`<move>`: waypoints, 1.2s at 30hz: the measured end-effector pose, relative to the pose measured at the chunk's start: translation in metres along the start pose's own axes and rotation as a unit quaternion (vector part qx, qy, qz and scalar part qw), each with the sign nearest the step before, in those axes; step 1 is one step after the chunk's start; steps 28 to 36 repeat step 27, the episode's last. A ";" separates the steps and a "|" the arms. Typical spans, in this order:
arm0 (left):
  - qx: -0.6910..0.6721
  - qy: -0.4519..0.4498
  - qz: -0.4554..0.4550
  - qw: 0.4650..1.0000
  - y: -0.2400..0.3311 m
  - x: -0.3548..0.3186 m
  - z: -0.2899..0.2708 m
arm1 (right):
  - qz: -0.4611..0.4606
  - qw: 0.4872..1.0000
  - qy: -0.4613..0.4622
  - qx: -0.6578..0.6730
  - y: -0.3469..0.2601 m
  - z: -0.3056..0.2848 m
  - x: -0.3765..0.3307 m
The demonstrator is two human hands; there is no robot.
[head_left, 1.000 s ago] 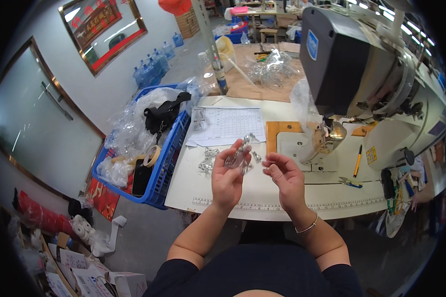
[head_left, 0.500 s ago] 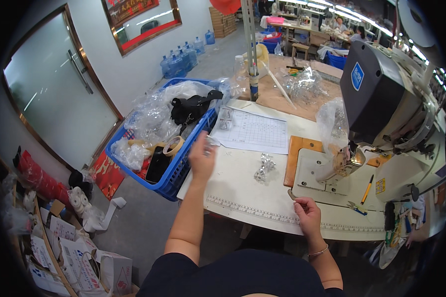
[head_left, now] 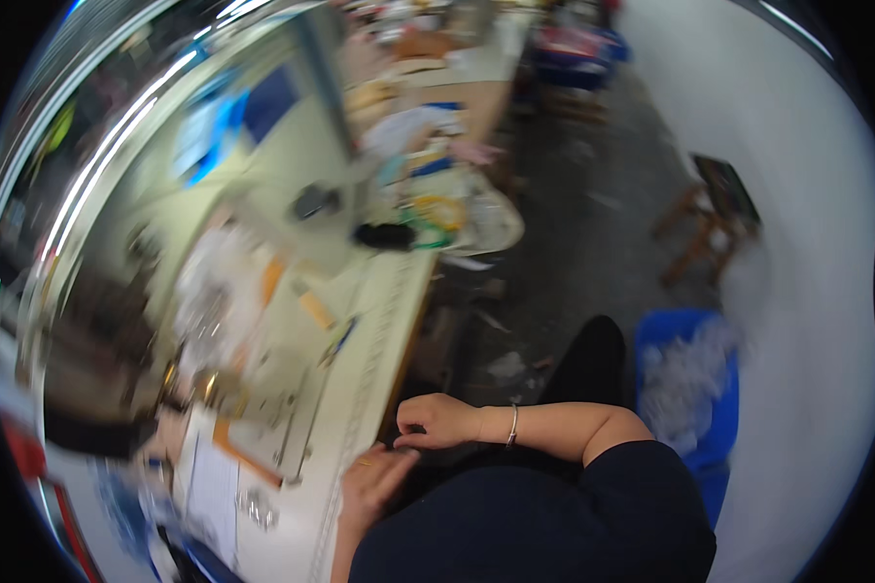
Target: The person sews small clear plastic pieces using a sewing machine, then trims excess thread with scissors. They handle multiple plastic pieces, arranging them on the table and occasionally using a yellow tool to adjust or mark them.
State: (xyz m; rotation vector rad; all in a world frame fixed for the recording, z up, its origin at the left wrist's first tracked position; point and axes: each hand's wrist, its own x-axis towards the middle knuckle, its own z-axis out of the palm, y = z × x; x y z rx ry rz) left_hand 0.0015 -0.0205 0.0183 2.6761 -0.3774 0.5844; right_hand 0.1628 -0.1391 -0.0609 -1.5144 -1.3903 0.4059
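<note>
Close together at the table's front edge are my two hands, blurred by motion. My right hand [head_left: 439, 421], with a bracelet at its wrist, is curled in a pinch. Anything between its fingertips is too blurred to name. Just below it, my left hand [head_left: 371, 481] wears a ring and has its fingers stretched out, the tips near the right hand. A bag of small shiny metal parts [head_left: 258, 508] lies on the white sewing table [head_left: 345, 408], beside a printed sheet [head_left: 212, 491].
A sewing machine [head_left: 97, 360] takes up the left. A yellow knife [head_left: 315, 309] and small snips [head_left: 340, 340] lie on the table. To my right are a blue bin [head_left: 719, 418] of plastic scraps and a wooden stool [head_left: 705, 228] near the wall.
My view has swung far to the right, bringing the floor, stool and blue bin in. My left hand has left the area beside the blue basket and come close to the right.
</note>
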 end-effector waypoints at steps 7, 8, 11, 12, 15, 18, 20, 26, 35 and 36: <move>-0.003 -0.260 0.035 0.965 -0.012 0.109 0.109 | 0.397 0.806 0.246 -0.363 0.119 -0.085 -0.228; 0.017 -0.243 0.038 0.969 -0.021 0.125 0.120 | 0.447 0.790 0.291 -0.303 0.128 -0.095 -0.250; 0.063 -0.211 -0.026 0.975 -0.040 0.163 0.157 | 0.495 0.788 0.324 -0.171 0.161 -0.108 -0.261; 0.027 -0.261 -0.061 0.963 -0.042 0.172 0.170 | 0.527 0.778 0.302 -0.162 0.168 -0.116 -0.255; -0.064 -0.430 -0.127 0.892 -0.049 0.199 0.203 | 0.592 0.741 0.287 -0.133 0.188 -0.140 -0.260; -0.060 -0.630 -0.142 0.761 -0.038 0.219 0.236 | 0.602 0.735 0.307 -0.048 0.190 -0.163 -0.282; -0.080 -0.722 -0.134 0.674 -0.033 0.238 0.264 | 0.594 0.737 0.322 -0.018 0.189 -0.177 -0.293; -0.250 -0.569 -0.322 0.714 0.010 0.335 0.345 | 0.596 0.688 0.386 0.150 0.194 -0.195 -0.331; -0.256 -0.536 -0.365 0.717 0.010 0.340 0.361 | 0.584 0.679 0.408 0.180 0.203 -0.182 -0.338; -0.256 -0.536 -0.365 0.717 0.010 0.340 0.361 | 0.584 0.679 0.408 0.180 0.203 -0.182 -0.338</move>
